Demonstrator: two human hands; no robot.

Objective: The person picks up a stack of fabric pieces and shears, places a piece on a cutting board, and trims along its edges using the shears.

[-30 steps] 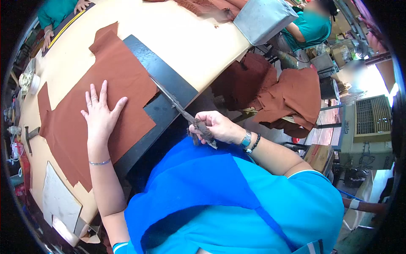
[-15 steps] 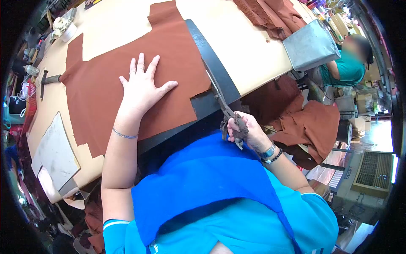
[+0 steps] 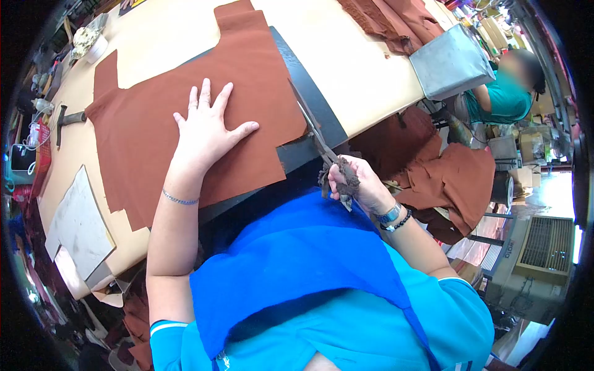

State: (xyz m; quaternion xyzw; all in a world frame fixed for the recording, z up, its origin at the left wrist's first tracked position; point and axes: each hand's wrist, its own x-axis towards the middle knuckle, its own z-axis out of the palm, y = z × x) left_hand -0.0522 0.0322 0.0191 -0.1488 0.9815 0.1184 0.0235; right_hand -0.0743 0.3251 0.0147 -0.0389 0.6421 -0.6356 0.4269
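Note:
A large reddish-brown sheet (image 3: 247, 68) lies over a black board (image 3: 303, 74) at the table's edge. Spread flat on the sheet is my left hand (image 3: 207, 133), its fingers apart and holding nothing. My right hand (image 3: 359, 182) is closed round the dark, cloth-wrapped handles of long scissors (image 3: 318, 139). The scissor blades reach up to the sheet's right edge, with a cut-out corner just below them. How far the blades are parted is hard to tell.
On the pale table (image 3: 334, 52) are a grey metal block (image 3: 451, 62) at the right, a hammer (image 3: 71, 117) and a white board (image 3: 80, 222) at the left. Brown sheets (image 3: 461, 179) hang beyond the edge. A person in green (image 3: 510, 99) sits at the upper right.
The view has swung since the first frame, so the table sits further right and lower. Over the last half second the scissor blades have shifted slightly up and left along the sheet's edge.

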